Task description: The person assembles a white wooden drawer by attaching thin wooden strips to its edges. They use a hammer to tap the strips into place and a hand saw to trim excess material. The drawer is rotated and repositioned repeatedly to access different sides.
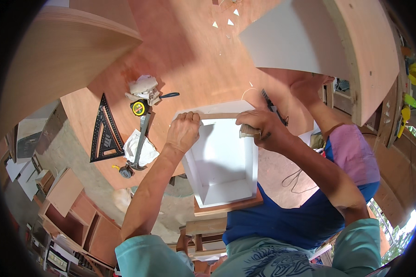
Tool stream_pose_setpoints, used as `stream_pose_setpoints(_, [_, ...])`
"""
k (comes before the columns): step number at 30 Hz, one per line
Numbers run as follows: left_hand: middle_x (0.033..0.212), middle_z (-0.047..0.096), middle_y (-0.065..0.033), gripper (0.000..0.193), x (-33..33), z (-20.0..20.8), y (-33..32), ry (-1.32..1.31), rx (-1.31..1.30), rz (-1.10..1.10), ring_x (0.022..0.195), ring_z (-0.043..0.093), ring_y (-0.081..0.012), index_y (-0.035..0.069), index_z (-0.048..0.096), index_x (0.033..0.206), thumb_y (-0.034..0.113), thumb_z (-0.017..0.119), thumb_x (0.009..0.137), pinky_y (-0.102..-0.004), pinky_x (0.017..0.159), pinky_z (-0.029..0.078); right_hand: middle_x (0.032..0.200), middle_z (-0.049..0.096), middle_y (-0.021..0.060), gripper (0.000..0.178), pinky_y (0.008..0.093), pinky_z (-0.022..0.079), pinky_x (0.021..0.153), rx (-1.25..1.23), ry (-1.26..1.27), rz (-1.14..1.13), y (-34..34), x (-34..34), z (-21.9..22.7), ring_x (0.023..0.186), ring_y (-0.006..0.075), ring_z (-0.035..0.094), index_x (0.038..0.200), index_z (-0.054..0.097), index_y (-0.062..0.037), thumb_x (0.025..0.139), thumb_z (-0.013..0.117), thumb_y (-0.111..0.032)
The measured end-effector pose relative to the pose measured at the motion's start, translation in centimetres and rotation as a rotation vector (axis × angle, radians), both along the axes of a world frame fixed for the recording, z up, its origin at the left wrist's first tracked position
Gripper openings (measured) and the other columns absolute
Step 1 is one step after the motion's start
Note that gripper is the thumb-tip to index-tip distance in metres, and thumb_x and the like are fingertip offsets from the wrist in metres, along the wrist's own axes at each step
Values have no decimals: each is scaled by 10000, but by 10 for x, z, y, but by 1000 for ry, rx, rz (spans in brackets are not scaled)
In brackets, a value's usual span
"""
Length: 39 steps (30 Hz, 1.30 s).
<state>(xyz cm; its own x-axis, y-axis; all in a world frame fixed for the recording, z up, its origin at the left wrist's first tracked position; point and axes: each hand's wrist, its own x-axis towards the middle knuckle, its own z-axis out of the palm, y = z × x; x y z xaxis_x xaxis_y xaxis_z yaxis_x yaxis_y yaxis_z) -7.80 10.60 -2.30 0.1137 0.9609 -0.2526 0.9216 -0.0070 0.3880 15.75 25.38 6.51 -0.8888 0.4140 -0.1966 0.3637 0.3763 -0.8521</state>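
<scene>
A white open drawer box [219,159] lies in front of me, reaching from the wooden tabletop back toward my lap. At its far left corner, my left hand [184,131] is closed over the rim with the fingers curled. My right hand [262,125], by the far right corner, is closed around a small brown block [250,131] with a pale edge. The block is close to the rim; whether it touches is hard to tell. A bare wood-coloured edge [221,116] runs along the drawer's far side between my hands. A wooden front panel [229,206] is at its near end.
On the tabletop [189,64], left of the drawer, are a black triangular square [107,131], a hammer [142,134], a yellow-black tape measure [138,107] and crumpled cloth [144,86]. A dark tool [273,107] lies right. Large panels [69,55] stand on both sides.
</scene>
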Motion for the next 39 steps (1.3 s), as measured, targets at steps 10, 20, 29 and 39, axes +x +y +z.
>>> stream_pose_setpoints(10, [938, 675, -159, 172, 22, 6, 8, -68, 111, 31, 888, 670, -316, 2, 602, 956, 38, 633, 791, -393, 772, 565, 1020, 642, 127, 380, 428, 475, 904, 233, -134, 49, -21, -14, 74, 1037, 321, 623, 1013, 614, -27, 657, 743, 5])
stream_pose_setpoints(20, [937, 683, -161, 198, 26, -3, 19, -114, -25, 20, 884, 671, -299, -13, 631, 978, 34, 650, 787, -368, 796, 565, 970, 667, 114, 427, 438, 521, 839, 184, -63, -100, -14, 10, 32, 970, 328, 651, 1024, 583, -45, 649, 775, 22])
stream_pose_setpoints(29, [936, 685, -155, 284, 27, 1, 20, 7, -74, -15, 918, 674, -282, -21, 626, 980, 25, 700, 710, -348, 803, 566, 1033, 668, 105, 450, 421, 513, 861, 90, -9, -66, 6, 20, 5, 1011, 342, 635, 1038, 605, -55, 634, 737, 90])
stream_pose_setpoints(39, [943, 676, -169, 177, 56, 3, 29, -31, -46, 41, 890, 672, -323, -11, 606, 978, 20, 626, 805, -401, 778, 568, 938, 648, 107, 422, 438, 482, 843, 251, 6, -27, 3, 26, 51, 969, 331, 627, 1003, 585, -50, 645, 807, -22])
